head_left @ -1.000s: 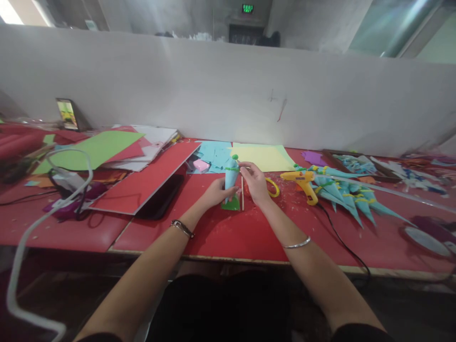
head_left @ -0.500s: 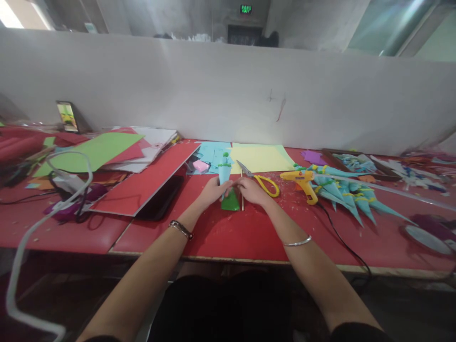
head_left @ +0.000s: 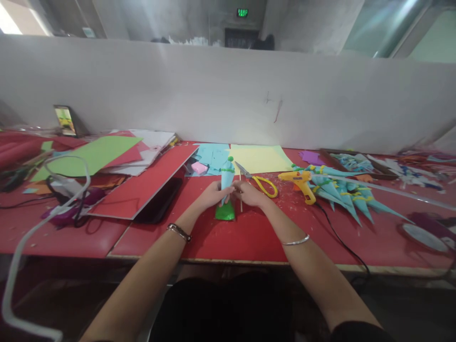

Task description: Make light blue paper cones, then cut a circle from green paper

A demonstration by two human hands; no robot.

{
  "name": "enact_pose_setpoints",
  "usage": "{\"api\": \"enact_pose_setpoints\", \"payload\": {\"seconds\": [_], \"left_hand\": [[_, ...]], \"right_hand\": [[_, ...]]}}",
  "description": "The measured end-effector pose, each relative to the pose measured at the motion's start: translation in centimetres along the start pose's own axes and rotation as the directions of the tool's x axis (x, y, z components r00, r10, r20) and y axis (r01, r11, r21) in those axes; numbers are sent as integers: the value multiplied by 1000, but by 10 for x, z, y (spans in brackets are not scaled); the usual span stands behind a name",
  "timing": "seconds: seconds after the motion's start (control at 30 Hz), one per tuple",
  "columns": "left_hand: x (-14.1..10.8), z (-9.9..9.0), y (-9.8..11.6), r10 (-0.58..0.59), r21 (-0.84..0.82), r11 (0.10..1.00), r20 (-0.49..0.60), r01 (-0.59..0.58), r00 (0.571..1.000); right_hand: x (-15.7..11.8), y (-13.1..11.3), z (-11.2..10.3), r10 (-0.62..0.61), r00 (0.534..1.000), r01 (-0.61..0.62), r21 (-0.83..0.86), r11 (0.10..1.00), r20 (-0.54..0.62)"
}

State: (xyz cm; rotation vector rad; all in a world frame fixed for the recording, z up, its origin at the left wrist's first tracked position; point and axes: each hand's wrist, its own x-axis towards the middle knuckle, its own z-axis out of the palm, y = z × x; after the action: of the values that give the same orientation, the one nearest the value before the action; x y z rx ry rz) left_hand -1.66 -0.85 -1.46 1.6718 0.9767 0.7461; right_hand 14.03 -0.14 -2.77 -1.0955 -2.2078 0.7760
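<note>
A light blue paper cone [head_left: 227,178] with green trim and a green ball at its wide top end stands nearly upright, point down. My left hand [head_left: 215,192] is closed around its lower part. Beside it my right hand [head_left: 247,191] has its fingers curled together, touching or close to the cone's side; whatever they pinch is hidden. Below the fingers shows a shiny green piece [head_left: 225,212]; I cannot tell if it is held or lies on the table. A thin pale stick [head_left: 241,204] lies under my right hand. Yellow-handled scissors [head_left: 264,186] lie just beyond it.
To the right lie a yellow glue gun [head_left: 300,183] with a black cord and a pile of blue paper cones [head_left: 351,197]. Yellow paper [head_left: 260,159] and blue paper pieces [head_left: 213,156] lie behind. A red board [head_left: 146,183] leans at left, near a white bent stand [head_left: 21,251].
The cone has tipped slightly, its top moving to the right. The green piece has shifted left and toward me. My right fingers have curled in more, and both hands stay close together.
</note>
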Motion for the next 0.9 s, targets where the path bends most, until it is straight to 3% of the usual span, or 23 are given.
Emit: {"api": "enact_pose_setpoints", "payload": {"seconds": [0.43, 0.67, 0.9], "left_hand": [[-3, 1, 3, 52, -11, 999, -59, -52, 997], [-11, 2, 13, 71, -65, 996, 29, -69, 997], [-10, 4, 11, 44, -100, 994, 35, -40, 998]], "right_hand": [[-2, -5, 1, 34, 998, -35, 18, 999, 54], [-5, -9, -1, 53, 992, -59, 57, 997, 113], [-4, -12, 3, -18, 999, 9, 226, 974, 40]]}}
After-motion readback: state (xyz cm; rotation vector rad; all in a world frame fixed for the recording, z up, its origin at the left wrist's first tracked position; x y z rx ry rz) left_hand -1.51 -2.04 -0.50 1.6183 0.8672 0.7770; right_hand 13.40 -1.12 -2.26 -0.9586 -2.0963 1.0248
